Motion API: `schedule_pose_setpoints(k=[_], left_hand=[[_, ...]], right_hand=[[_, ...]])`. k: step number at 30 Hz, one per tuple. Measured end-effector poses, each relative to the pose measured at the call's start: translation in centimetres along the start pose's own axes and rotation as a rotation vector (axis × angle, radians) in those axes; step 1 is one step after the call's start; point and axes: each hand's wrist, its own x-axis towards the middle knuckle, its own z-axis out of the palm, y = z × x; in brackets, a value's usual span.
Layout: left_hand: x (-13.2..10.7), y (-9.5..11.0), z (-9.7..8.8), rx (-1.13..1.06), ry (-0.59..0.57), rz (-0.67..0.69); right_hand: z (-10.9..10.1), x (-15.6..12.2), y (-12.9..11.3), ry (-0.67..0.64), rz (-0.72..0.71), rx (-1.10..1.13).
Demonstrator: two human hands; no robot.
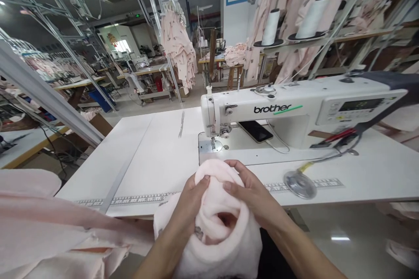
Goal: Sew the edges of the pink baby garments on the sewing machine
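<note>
1. The left hand (190, 196) is gripping the pink fleece garment (225, 250) at bottom centre of the frame, its thumb pressing on the inner side of the curved upper edge.
2. The right hand (248, 186) is grasping the same edge from the right, its thumb lying opposite the left one and its fingers wrapping behind.
3. The garment is hanging in front of the white table (163, 152), its upper edge showing just below the sewing machine's needle area (213, 144).
4. For good handling, both thumbs should be pressing evenly, so the edge is lying smooth rather than stretching.
5. The folds around the dark opening are perhaps risking a caught layer; the fingers should be separating them.
6. The clear disc (300, 184) is resting right of centre, apart from the hands.
</note>
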Motion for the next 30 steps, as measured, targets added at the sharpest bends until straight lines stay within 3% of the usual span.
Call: schedule_pose_setpoints(k=[5, 19, 21, 25, 30], left_hand=[[0.2, -0.4, 0.0, -0.034, 0.030, -0.024], [0.7, -0.7, -0.3, -0.116, -0.034, -0.056], [0.6, -0.4, -0.3, -0.118, -0.100, -0.047], [0.1, 0.4, -0.5, -0.053, -0.338, -0.007], [0.0, 0.5, -0.8, -0.018, -0.264, 0.034]], right_hand=[[0.0, 0.0, 0.1, 0.022, -0.003, -0.010], [-0.4, 0.3, 0.4, 0.042, 0.002, -0.006], [-0.4, 0.3, 0.3, 0.059, -0.005, 0.000], [-0.2, 0.0, 0.0, 0.113, -0.033, 0.014], [0.1, -0.4, -0.3, 0.137, -0.024, 0.031]])
